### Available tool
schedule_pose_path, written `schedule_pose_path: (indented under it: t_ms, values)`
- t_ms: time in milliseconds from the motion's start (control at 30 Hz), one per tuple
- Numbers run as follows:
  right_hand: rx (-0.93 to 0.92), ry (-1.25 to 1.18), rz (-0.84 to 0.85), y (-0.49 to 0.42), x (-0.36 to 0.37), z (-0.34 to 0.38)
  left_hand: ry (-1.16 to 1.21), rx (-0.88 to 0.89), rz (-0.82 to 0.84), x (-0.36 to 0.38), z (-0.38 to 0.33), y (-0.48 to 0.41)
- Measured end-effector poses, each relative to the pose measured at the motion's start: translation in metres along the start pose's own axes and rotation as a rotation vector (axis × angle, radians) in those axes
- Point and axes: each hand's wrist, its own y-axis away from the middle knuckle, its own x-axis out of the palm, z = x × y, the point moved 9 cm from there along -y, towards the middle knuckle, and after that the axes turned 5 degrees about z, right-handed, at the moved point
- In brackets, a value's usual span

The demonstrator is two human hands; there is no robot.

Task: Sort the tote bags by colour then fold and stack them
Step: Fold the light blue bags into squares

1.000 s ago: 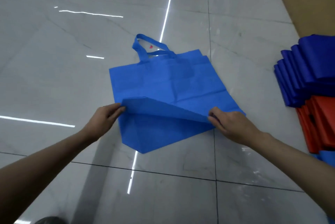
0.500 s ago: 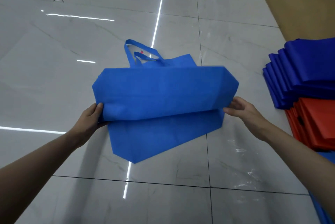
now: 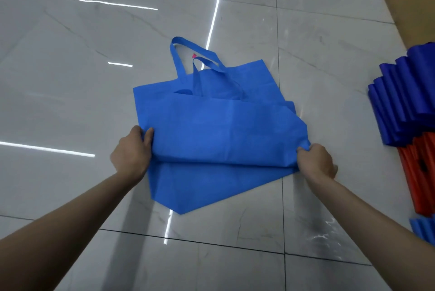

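tote bag (image 3: 219, 133) in bright blue lies on the tiled floor (image 3: 94, 78) before us, its near part doubled over toward the handles (image 3: 188, 62). our left hand (image 3: 133, 153) pinches the fold's left end, our right hand (image 3: 316, 161) the right end, both closed on fabric. we judge folding is mid-way; next we should lay the flap flat, edges matched. folded dark blue bags (image 3: 404, 100) and red bags (image 3: 421, 173) wait at our right

My one head camera looks forward and steeply down at the tiled floor (image 3: 329, 31), close enough that my forearms fill the lower corners.
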Motion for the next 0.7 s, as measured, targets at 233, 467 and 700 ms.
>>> schedule_pose_path:
  t_ms: [233,467,700]
  values:
    - [-0.039,0.213,-0.211,0.017,0.001,0.013,-0.179,0.214,-0.197,-0.004,-0.017,0.016]
    - [-0.036,0.189,-0.329,0.028,-0.001,0.02,-0.257,0.6,0.137,0.054,-0.086,0.025]
    - [-1.118,0.157,-0.334,0.11,0.052,0.16,-0.202,0.521,0.172,0.076,-0.075,0.023]
